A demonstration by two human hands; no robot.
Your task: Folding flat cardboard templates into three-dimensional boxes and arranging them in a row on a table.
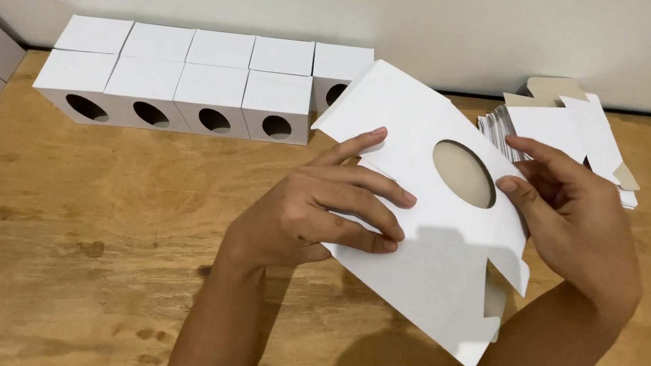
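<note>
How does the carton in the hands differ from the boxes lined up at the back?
The carton in the hands is only partly folded, with loose flaps; the finished boxes are closed cubes. The carton is held tilted in the air by the left hand and right hand; the boxes sit squarely on the wooden table in rows. Both are white card with an oval cut-out.

Nine folded white boxes (213,81), one flat stack (570,129)
</note>
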